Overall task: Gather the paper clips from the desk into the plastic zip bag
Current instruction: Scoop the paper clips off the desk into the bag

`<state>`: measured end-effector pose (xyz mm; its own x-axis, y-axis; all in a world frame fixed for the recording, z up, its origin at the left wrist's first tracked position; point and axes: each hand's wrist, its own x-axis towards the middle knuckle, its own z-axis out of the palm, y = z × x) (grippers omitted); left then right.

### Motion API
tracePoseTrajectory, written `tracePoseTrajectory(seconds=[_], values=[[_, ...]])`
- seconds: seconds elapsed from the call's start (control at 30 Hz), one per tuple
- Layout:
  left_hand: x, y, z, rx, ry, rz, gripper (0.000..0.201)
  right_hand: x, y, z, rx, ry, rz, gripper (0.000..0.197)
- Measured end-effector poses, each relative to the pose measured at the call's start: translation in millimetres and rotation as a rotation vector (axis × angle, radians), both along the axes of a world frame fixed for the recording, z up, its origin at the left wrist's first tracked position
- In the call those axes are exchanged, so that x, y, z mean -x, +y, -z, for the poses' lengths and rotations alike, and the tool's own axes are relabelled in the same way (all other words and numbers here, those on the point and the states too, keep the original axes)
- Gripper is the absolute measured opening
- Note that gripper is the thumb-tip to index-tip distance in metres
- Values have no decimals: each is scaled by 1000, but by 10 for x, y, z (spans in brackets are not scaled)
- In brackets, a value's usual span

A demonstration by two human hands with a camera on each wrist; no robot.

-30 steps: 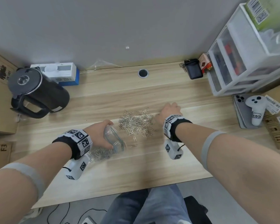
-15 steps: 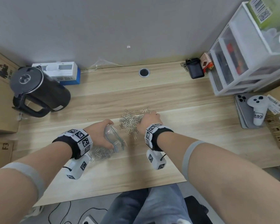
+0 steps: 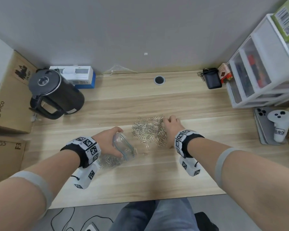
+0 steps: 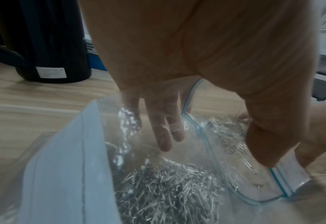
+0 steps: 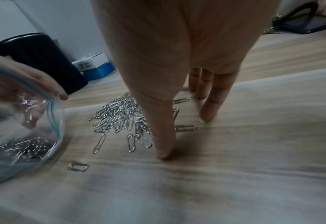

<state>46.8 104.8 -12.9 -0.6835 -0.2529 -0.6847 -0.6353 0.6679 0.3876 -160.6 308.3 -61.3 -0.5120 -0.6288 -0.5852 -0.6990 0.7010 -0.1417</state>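
Observation:
A heap of silver paper clips (image 3: 147,130) (image 5: 118,118) lies mid-desk. Left of it, my left hand (image 3: 119,142) (image 4: 215,151) grips the mouth of the clear zip bag (image 3: 125,148) (image 5: 24,144), thumb pinching its blue-lined rim and fingers behind the film. The bag's mouth faces the heap, and many clips (image 4: 168,189) lie inside it. My right hand (image 3: 171,123) (image 5: 185,136) stands at the heap's right edge with fingers straight, tips on the wood, holding nothing. A stray clip (image 3: 146,153) (image 5: 78,166) lies alone between bag and heap.
A black kettle (image 3: 55,95) and a white-and-blue box (image 3: 80,77) stand back left, beside cardboard boxes (image 3: 8,97). At the right are a white drawer unit (image 3: 264,74), a black pouch (image 3: 213,80), and a phone with a white controller (image 3: 277,124).
My right hand swept left into the heap toward the bag, then drew back to the heap's right edge. The left hand kept holding the bag's mouth in place.

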Motion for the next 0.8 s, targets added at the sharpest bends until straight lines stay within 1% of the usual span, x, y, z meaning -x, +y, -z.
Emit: tracePoseTrajectory(seconds=[0.13,0.23,0.3,0.37,0.5,0.57,0.6,0.67,0.8], values=[[-28,-37,7,-2,-4,-21,101,-39,-59,40,140,-138,85,87],[-31,-35,8,1,-2,-24,100,-52,-98,90,219,-195,123,79],[-21,-34,5,-3,-10,-25,99,-65,-123,100,247,-223,145,78],[-5,-34,-5,-5,-15,-26,99,-74,-138,75,260,-221,155,87],[11,-32,-3,-7,-10,-37,99,-76,-150,16,192,-124,79,122],[8,-28,1,-6,-11,-35,100,-81,-173,27,140,-99,15,131],[2,-26,7,-6,-9,-31,101,-84,-195,42,119,-93,-14,131],[-14,-24,15,-8,2,-23,102,-84,-246,78,117,-101,-33,123],[-21,-37,18,-16,15,-20,104,-71,-318,108,204,-151,-26,93]])
